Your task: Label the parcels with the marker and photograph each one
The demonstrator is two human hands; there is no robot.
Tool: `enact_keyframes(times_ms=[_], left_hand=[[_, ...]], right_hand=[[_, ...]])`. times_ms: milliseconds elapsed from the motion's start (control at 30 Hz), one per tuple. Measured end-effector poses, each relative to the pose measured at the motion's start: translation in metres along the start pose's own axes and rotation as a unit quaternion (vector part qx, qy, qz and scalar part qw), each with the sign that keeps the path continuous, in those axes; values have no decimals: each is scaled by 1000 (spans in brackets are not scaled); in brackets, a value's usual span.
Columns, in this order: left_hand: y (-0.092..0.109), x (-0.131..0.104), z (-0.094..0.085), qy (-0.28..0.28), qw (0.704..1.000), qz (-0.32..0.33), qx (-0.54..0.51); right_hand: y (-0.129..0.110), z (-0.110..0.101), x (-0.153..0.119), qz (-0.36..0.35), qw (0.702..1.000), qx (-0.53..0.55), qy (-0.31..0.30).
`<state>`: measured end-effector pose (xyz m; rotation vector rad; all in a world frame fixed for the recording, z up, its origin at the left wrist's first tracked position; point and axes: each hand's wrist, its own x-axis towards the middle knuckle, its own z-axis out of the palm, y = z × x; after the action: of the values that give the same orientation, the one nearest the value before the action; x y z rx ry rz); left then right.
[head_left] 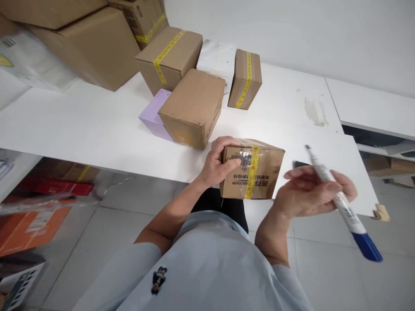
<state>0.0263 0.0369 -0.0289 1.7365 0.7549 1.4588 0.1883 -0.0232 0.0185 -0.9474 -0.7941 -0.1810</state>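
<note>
My left hand (220, 160) grips the left edge of a cardboard box (266, 172), thumb on its near face and fingers over the top. Yellow printed tape and dark lettering, upside down to me, mark that face. The box sits at the table's front edge, tilted slightly. Away to its right, my right hand (316, 192) is closed around a white marker (340, 201) with a blue end. The marker's dark tip points up and left, apart from the box. Partly behind the right hand lies a dark object (300, 164) that I cannot make out.
Several taped cartons, among them a plain brown box (194, 103), a narrow box (245, 80) and a purple box (157, 114), stand farther back on the white table (81, 125). Larger cartons (94, 47) are stacked at the back left. An orange box (35, 226) lies below, left.
</note>
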Motion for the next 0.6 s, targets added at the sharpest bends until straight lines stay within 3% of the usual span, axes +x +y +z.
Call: enact_keyframes(times_ms=[67,133,167,233,333,433,500,600], left_hand=[[0,0,0,1,1000,0,-1],[-1,1,-1,1,1000,-3,-3],[-1,1,-1,1,1000,-6,-5],[-2,1,-2,0,1000,-9,-13],[-3,3,-2,-4,1000,-12,-27],[-3,4,-1,-4,999,-10,-37],[-3,4,0,-1,999,-8,-40],[-4,4,0,6,999,-13,-32]], right_hand=[[20,-17,13,-21,995,-86,40],[47,-37,22,4,970,-238,-45],[61,-46,25,15,934,-327,-141],[88,-60,25,69,812,-456,-358],[114,-69,22,90,737,-490,-457],[126,-69,19,69,650,-518,-552],[128,-69,19,65,630,-527,-567],[126,-80,24,86,662,-547,-505]])
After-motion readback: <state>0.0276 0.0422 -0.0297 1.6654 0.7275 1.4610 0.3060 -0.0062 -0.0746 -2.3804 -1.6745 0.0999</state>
